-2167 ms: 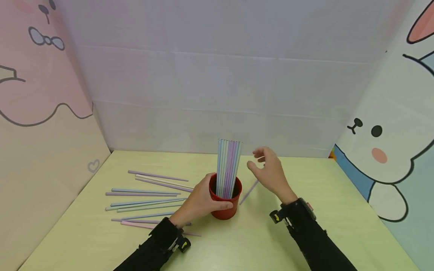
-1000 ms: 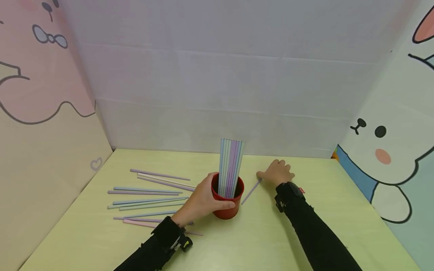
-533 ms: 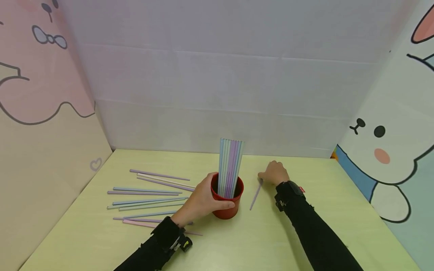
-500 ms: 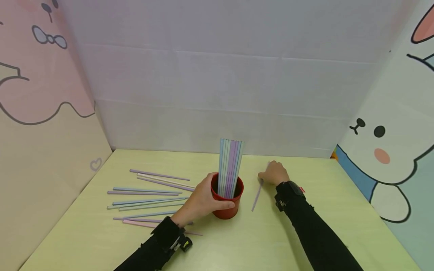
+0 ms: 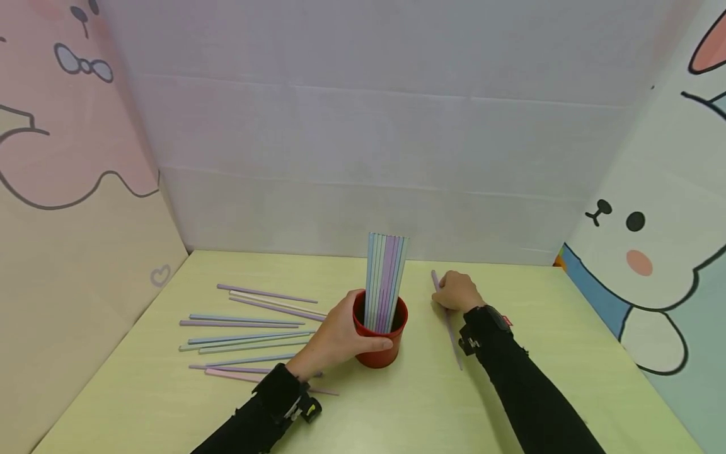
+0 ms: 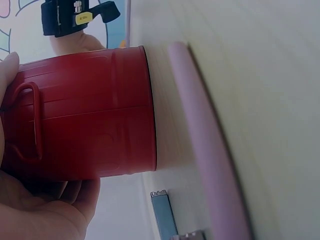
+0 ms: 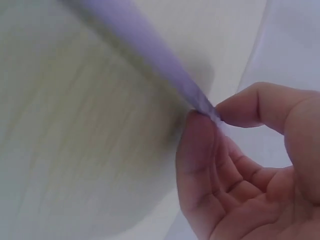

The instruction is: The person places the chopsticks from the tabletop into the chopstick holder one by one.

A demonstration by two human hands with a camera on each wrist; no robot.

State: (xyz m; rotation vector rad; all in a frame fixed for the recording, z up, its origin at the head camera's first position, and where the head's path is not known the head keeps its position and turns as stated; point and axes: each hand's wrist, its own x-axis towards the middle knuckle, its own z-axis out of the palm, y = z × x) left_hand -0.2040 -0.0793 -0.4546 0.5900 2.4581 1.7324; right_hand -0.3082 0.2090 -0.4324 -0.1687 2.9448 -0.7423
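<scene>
Chopsticks [image 5: 384, 284] stand bunched in a red pail [image 5: 378, 359], its side gripped by the left hand [image 5: 345, 331]. Right of the pail, the right hand [image 5: 459, 292] pinches a lilac chopstick [image 5: 454, 343] — near its far end — while loose pastel chopsticks [image 5: 238, 325] lie left of the pail on the pale yellow table [image 5: 397, 416].

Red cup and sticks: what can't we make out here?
Head: lower ends of the bundled sticks, hidden inside the red cup.
Head: middle of the pink stick, behind the left sleeve.
Left wrist: cup mouth, cut off by the left edge.
Right wrist: one end of the held purple stick, past the top edge.
</scene>
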